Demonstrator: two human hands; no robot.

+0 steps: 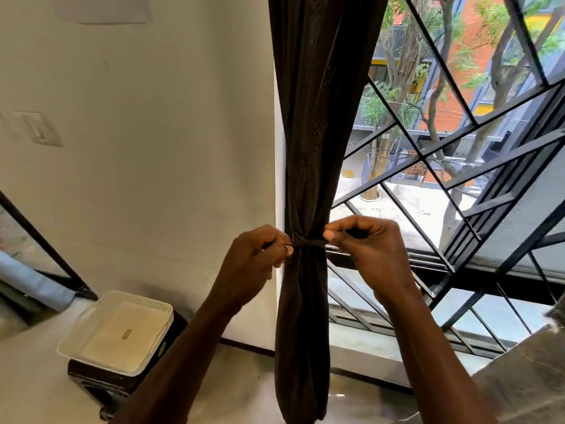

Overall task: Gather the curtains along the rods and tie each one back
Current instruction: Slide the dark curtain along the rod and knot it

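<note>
Head view — the left hand [260,252] and right hand [363,240] each pinch an end of the tie [308,244] cinched around the gathered dark curtain [308,148] beside the window [458,148].

A pale wall [153,148] fills the view from nine to twelve o'clock, with a switch plate [39,128] at nine o'clock. At seven o'clock a flat white box [119,328] lies on a dark stand [101,384] on the floor [232,390]. From one to four o'clock a black window grille [421,154] runs in diagonal bars. Beyond it are a tree trunk [379,166] and a red brick building [467,65].
</note>
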